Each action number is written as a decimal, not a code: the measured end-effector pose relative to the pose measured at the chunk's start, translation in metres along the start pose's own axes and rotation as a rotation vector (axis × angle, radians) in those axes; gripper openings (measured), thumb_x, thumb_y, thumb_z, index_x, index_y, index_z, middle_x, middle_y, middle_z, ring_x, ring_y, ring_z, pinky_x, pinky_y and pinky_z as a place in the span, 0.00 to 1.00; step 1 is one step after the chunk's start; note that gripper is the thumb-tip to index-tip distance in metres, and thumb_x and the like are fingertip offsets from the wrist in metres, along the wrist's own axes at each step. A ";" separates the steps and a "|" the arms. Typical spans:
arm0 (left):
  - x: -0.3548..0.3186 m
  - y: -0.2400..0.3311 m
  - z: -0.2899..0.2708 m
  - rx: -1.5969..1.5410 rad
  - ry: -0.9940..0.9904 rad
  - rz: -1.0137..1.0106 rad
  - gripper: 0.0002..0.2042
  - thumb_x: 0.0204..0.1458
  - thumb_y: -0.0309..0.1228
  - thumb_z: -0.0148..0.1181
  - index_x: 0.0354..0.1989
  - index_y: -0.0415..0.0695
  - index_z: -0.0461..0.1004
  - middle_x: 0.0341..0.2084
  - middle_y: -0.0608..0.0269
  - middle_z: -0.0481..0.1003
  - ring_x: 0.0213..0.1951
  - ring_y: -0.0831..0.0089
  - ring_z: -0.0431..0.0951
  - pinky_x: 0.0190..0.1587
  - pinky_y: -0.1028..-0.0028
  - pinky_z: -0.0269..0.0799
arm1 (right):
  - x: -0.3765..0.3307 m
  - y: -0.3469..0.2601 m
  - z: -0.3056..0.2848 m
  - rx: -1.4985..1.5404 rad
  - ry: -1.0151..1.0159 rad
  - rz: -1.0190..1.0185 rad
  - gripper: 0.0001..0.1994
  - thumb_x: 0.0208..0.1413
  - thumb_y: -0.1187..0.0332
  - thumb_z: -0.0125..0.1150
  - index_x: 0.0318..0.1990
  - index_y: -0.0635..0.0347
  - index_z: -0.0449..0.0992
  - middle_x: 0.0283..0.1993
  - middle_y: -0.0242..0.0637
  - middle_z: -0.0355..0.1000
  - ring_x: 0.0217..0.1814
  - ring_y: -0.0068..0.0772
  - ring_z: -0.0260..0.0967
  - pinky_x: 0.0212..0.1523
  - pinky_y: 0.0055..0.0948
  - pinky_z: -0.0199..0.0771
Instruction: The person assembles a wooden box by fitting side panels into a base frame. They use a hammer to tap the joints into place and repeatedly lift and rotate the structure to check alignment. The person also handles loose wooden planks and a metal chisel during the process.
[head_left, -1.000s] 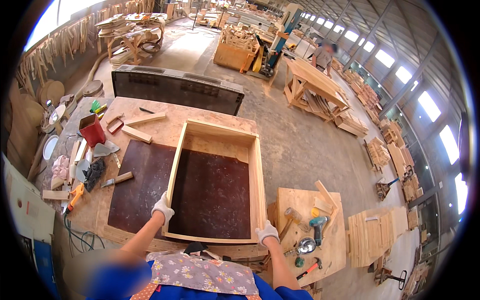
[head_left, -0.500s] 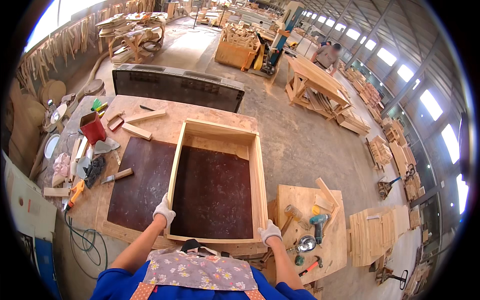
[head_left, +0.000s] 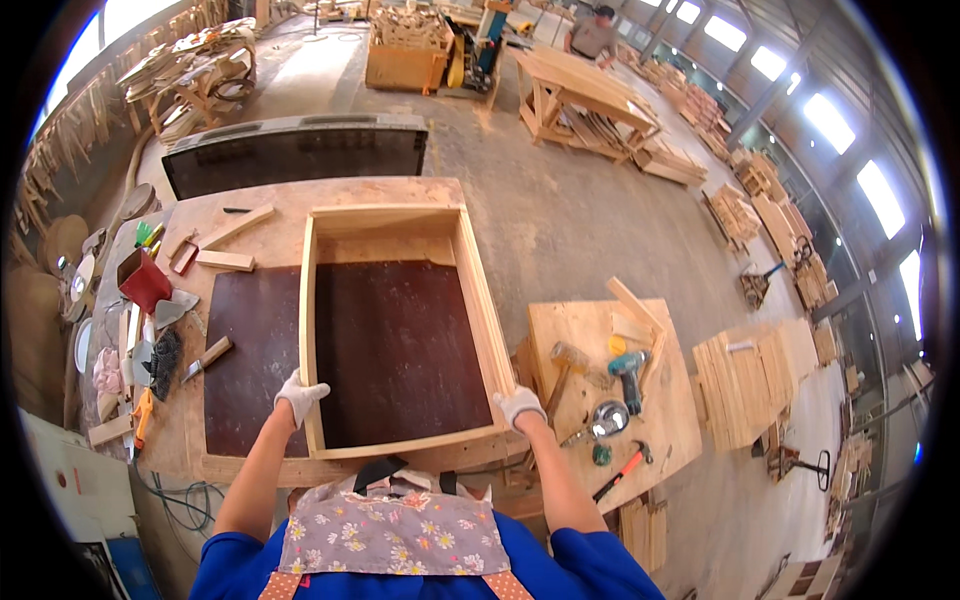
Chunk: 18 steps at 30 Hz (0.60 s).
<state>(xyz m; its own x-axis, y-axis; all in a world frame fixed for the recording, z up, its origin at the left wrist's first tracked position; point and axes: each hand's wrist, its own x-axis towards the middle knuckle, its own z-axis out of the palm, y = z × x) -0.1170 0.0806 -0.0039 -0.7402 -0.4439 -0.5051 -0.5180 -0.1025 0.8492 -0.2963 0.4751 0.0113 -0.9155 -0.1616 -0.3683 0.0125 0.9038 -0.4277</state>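
A rectangular frame of pale wooden boards (head_left: 486,310) lies on a dark brown panel (head_left: 245,350) on the plywood workbench (head_left: 300,200). My left hand (head_left: 298,396), in a white glove, grips the frame's near left corner. My right hand (head_left: 520,404), also gloved, grips the near right corner. Both forearms come up from the lower edge, over a flowered apron.
Loose wood offcuts (head_left: 226,260), a red box (head_left: 144,280) and hand tools lie along the bench's left side. A low side table (head_left: 580,330) on the right bears a cordless drill (head_left: 628,368), a mallet and a red-handled hammer. Stacked boards (head_left: 745,380) stand further right. Another person (head_left: 592,32) works far back.
Both hands stay on the frame's near corners. The view has shifted a little, and the frame sits slightly more turned on the bench than before.
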 end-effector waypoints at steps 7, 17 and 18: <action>0.014 -0.025 0.001 0.062 0.115 -0.045 0.23 0.42 0.23 0.58 0.50 0.43 0.63 0.31 0.61 0.71 0.31 0.69 0.70 0.36 0.71 0.69 | -0.005 -0.011 0.000 0.019 0.004 0.057 0.21 0.50 0.53 0.56 0.45 0.59 0.74 0.41 0.53 0.73 0.46 0.53 0.69 0.45 0.42 0.70; 0.029 -0.053 -0.005 -0.100 0.095 -0.027 0.18 0.42 0.24 0.57 0.44 0.48 0.65 0.23 0.67 0.67 0.21 0.73 0.67 0.23 0.71 0.67 | -0.017 -0.023 -0.012 -0.070 -0.009 0.089 0.24 0.51 0.49 0.50 0.48 0.57 0.72 0.45 0.52 0.72 0.49 0.53 0.69 0.50 0.44 0.68; 0.031 -0.059 -0.007 -0.159 0.079 0.009 0.18 0.42 0.24 0.57 0.44 0.48 0.66 0.23 0.67 0.67 0.22 0.74 0.67 0.23 0.71 0.67 | -0.012 -0.022 -0.009 -0.084 -0.052 0.122 0.25 0.51 0.47 0.50 0.48 0.58 0.72 0.46 0.51 0.71 0.49 0.52 0.69 0.50 0.44 0.68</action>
<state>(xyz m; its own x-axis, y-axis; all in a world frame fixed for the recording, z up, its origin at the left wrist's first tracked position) -0.1066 0.0663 -0.0686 -0.7055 -0.5130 -0.4890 -0.4324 -0.2352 0.8705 -0.2890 0.4611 0.0325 -0.8871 -0.0667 -0.4567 0.0870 0.9476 -0.3074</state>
